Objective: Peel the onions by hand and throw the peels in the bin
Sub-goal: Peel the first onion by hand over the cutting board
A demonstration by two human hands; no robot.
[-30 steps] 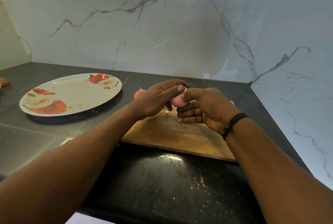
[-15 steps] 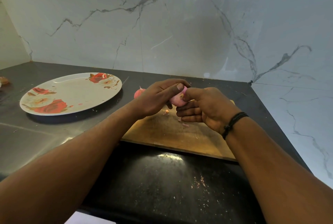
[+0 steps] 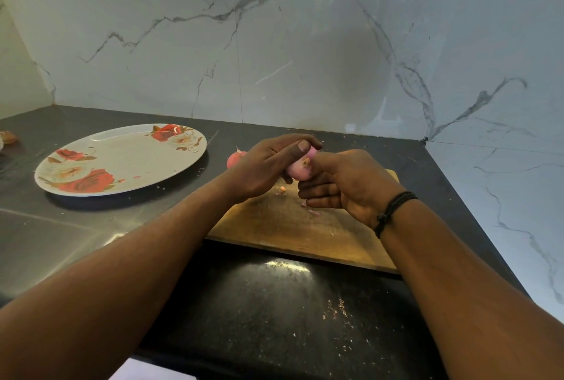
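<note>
Holding a pink onion (image 3: 300, 169) between them above the wooden cutting board (image 3: 293, 227), the left hand (image 3: 262, 166) and right hand (image 3: 345, 184) each have a grip curled round it. A second onion (image 3: 234, 159) lies on the dark bench (image 3: 91, 227) behind the left hand, near a flowered plate (image 3: 122, 159).

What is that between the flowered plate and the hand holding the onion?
In the head view, another small onion sits on the dark counter, partly hidden behind the left hand, right of the plate.
</note>
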